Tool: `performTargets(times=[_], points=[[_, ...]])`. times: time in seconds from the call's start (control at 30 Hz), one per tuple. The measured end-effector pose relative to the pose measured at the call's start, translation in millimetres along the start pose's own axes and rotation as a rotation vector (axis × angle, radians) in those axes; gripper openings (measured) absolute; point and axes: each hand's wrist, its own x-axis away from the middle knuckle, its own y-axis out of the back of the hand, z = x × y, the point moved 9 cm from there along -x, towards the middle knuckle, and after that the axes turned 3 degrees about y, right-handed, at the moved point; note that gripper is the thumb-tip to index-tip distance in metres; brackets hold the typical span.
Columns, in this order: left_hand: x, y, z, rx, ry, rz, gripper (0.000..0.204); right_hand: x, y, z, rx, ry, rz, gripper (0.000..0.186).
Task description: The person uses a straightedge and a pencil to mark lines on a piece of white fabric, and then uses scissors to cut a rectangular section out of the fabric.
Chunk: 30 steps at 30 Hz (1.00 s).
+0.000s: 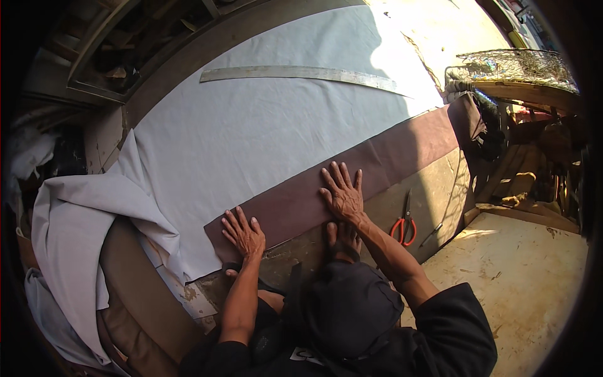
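Note:
A long strip of dark maroon-brown sheet material [392, 162] lies slantwise over a wide pale grey sheet [213, 138]. My left hand [244, 235] rests palm down near the strip's left end, fingers spread. Further along, my right hand [344, 196] presses flat on the strip, its fingers apart too. Neither hand grips anything. Red-handled scissors [407, 218] lie to the right of my right forearm, below the strip. Across the far part of the grey sheet lies a long metal ruler [295, 72].
Loose folds of grey sheet [81, 201] heap at the left beside a brown roll [144, 283]. A slim dark pen-like tool [431, 235] lies right of the scissors. A pale board [502, 283] spans the lower right. A wire basket [518, 68] stands far right. Bare toes [342, 234] show below my right hand.

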Motion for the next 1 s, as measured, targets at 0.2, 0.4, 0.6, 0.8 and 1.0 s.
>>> performTargets(times=[0.2,0.4,0.6,0.8,1.0], points=[[2.1,-4.4,5.7,-0.026,0.037,0.04,0.064,-13.7,8.0,-66.3,0.057,-0.051,-0.067,0.056],[1.5,-1.7,-3.5,-0.02,0.023,0.057,0.063,-23.7,21.5,-107.1,0.058,-0.153,-0.083,0.057],[-3.7,5.1,-7.9,-0.016,-0.004,-0.011,0.064,15.0,64.0,-121.7,-0.037,-0.118,-0.052,0.042],[8.7,22.9,-168.0,0.22,-0.499,0.028,0.064,157.6,48.1,-208.9,-0.034,-0.465,0.526,0.042],[8.5,15.3,-262.6,0.346,-0.64,0.113,0.063,196.1,40.1,-210.8,-0.158,-0.502,0.306,0.051]])
